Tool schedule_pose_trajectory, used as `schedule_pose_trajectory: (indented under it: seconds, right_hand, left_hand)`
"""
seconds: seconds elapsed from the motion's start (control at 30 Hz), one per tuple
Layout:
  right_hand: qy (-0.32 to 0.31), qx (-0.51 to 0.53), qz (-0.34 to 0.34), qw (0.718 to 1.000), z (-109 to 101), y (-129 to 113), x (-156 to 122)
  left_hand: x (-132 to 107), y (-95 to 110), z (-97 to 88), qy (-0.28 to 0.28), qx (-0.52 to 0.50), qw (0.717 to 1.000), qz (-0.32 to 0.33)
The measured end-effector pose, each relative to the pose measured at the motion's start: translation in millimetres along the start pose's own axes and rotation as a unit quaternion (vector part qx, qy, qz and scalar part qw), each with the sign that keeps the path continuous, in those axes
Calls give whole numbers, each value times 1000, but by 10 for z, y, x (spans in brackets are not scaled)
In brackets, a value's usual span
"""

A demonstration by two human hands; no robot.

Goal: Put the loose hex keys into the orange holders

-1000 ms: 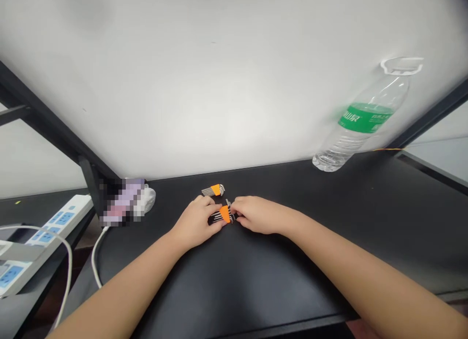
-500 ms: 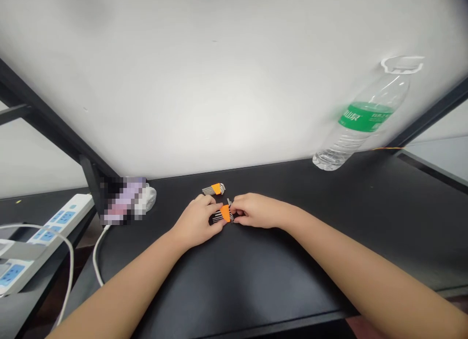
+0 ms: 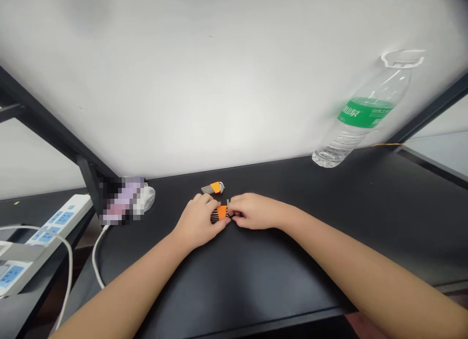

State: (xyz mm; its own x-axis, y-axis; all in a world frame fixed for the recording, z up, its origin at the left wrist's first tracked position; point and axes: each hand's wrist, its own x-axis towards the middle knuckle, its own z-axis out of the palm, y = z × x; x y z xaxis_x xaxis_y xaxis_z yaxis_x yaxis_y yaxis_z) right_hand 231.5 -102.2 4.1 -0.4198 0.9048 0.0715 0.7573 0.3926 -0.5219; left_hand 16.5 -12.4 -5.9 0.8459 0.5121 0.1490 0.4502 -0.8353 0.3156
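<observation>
**Hex key set held between two hands on the black table**

Item: hex key set, orange holder with dark keys, lay on the table and served as the landmark here. Left hand was curled over its left end, fingers closed on the keys. Right hand met it from the right, fingertips pinched at the holder's right end, apparently on one key.

Handling note: the work looked like drawing or seating a single key. It would go best with the left hand pinning the holder flat while the right pulled straight along the key's slot, without twisting.

Nearby: second hex key set lay just behind the held one, apart from both hands. Water bottle stood well to the right and behind, by the white wall. Power strip and white cable lay far to the left.

Not legible: which key was gripped, and whether it sat in or out of its slot, was hidden by fingers. A blurred-out object left of the set could not be identified.
</observation>
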Motion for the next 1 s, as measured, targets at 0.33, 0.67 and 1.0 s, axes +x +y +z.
schedule_pose_trajectory:
  seconds: [0.33,0.67,1.0]
  right_hand:
    - [52,-4,-11,999,58,240,-29]
    - [52,20,34,998,43,118,11]
    - [32,105,99,989,32,160,26]
  left_hand:
    - [-19,-54,-113,-59,6,998,38]
    - [-6,-95,-80,-56,-56,996,37]
    - [0,-73,-79,-61,-62,996,22]
